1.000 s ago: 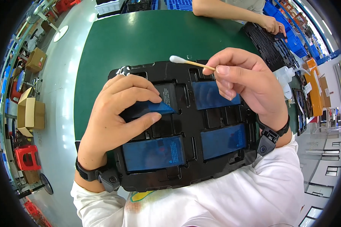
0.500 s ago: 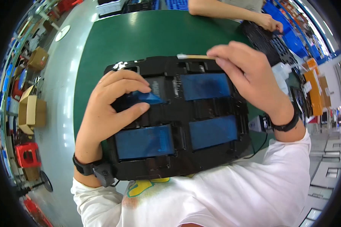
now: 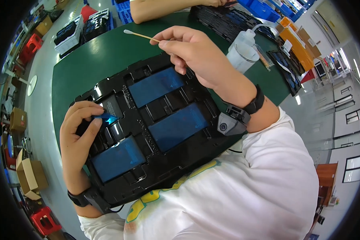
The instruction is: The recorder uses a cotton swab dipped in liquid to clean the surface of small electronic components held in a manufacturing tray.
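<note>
A black moulded tray (image 3: 180,161) lies tilted in front of me, against my shirt. Three flat rectangular pieces with blue faces show fully in its pockets: one at the far right (image 3: 156,86), one at the near right (image 3: 178,127) and one at the near left (image 3: 118,159). Over the far-left pocket my left hand (image 3: 77,130) pinches a creased, shiny blue film (image 3: 111,119) between thumb and fingers. A dark printed surface shows beside it. My right hand (image 3: 196,54) holds a cotton swab (image 3: 139,35) by its stick above the tray's far edge, white tip pointing left.
Beneath the tray is a green table (image 3: 108,60). At its right stand a white squeeze bottle (image 3: 244,38) and a whitish cup (image 3: 244,56). Stacked black trays (image 3: 216,24) lie at the far side, near another person's arm (image 3: 160,9). An orange box (image 3: 296,40) sits further right.
The view has turned, so the tray appears tilted and further left. My right hand has raised the swab away from the tray's far edge. My left hand still pinches the blue film.
</note>
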{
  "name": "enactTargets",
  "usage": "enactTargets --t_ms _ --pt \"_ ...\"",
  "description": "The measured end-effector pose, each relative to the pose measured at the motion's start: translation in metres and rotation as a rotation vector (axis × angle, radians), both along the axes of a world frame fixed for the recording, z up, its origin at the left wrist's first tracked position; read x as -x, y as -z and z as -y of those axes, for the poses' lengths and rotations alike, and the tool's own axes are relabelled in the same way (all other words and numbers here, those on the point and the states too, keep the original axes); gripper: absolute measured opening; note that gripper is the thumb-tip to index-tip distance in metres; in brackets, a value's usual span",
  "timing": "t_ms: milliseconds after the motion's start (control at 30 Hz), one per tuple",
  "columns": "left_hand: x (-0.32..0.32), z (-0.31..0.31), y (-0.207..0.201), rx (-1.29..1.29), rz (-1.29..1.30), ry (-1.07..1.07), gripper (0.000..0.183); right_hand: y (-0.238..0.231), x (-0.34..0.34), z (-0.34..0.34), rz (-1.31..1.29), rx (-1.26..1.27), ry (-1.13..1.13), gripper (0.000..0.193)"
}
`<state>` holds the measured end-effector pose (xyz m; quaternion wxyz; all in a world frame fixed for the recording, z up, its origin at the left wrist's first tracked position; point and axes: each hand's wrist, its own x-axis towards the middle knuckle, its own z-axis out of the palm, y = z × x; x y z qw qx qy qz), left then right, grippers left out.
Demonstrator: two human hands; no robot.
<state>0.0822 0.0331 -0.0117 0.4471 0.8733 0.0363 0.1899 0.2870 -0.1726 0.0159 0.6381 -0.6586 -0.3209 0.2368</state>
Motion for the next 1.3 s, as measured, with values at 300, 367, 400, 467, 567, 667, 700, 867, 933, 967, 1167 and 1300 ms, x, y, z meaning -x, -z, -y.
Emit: enactTargets --t_ms 300,367,400,467,567,667,700,867,933,967,1167,1300 --pt "0.002 0.002 0.006 0.03 0.077 -0.026 0.014 0.013 -0.038 0.03 -0.118 -0.166 0.364 0.022" --pt "0.005 0.001 0.005 0.031 0.075 -0.03 0.014 0.019 -0.045 0.036 0.253 -0.214 0.592 0.019" --pt "0.005 0.0 0.006 0.032 0.068 -0.03 0.013 0.018 -0.041 0.041 0.33 -0.153 0.654 0.018" --pt "0.007 -0.003 0.007 0.03 0.055 -0.005 0.013 0.024 -0.039 0.05 0.545 -0.088 0.776 0.017" --pt "0.006 -0.005 0.008 0.023 0.041 0.027 0.012 0.038 -0.042 0.068 0.767 0.024 0.934 0.017" --pt "0.008 -0.001 0.007 0.032 0.064 -0.006 0.012 0.051 -0.05 0.081 1.022 0.12 1.026 0.021" --pt "0.004 0.0 0.008 0.049 0.096 -0.028 0.011 0.052 -0.054 0.085 1.021 0.125 1.033 0.021" --pt "0.003 0.0 0.011 0.052 0.101 -0.022 0.011 0.036 -0.056 0.091 0.757 0.059 1.114 0.023" --pt "0.001 0.0 0.01 0.054 0.1 -0.022 0.011 0.026 -0.059 0.094 0.432 -0.237 1.042 0.021" --pt "0.0 0.0 0.01 0.045 0.099 -0.016 0.012 0.02 -0.059 0.096 0.107 -0.515 0.937 0.019" --pt "0.004 -0.002 0.01 0.024 0.114 -0.019 0.013 -0.024 -0.036 0.114 -0.49 -0.865 0.32 0.016" --pt "0.004 -0.002 0.014 0.035 0.119 -0.025 0.012 -0.034 -0.029 0.117 -0.642 -1.07 0.017 0.015"
